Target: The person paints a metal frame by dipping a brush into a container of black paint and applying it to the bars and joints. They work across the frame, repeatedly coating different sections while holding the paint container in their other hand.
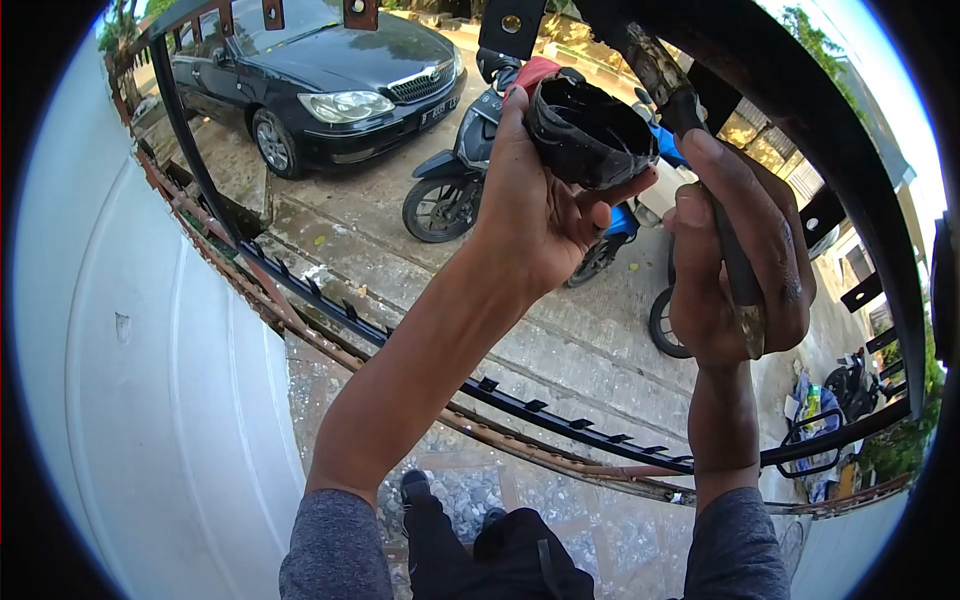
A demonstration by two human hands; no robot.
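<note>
White curved wall (pixel 150 380) fills the left side. Black sedan (pixel 330 85) parked top left on the concrete driveway (pixel 560 340). Black gate rail with spikes (pixel 400 345) runs diagonally from left down to lower right. Left hand (pixel 535 215) raised at centre, fingers curled and clamped around a small black paint container (pixel 585 130), tilted with its open mouth facing the camera, inside coated black. The container sits above and in front of a parked scooter with blue and red panels (pixel 480 170). Right hand (pixel 735 265) just right of the container, fingers closed tight around a paintbrush handle (pixel 735 270), handle end poking out below the fist. The brush runs up towards the black-painted metal bar (pixel 800 110) at upper right; bristle end probably touching it, hard to tell. Both hands near each other, not touching. Grey sleeves (pixel 335 545) at bottom. Bags and clutter (pixel 815 420) lie on the ground far right, beyond the gate.
</note>
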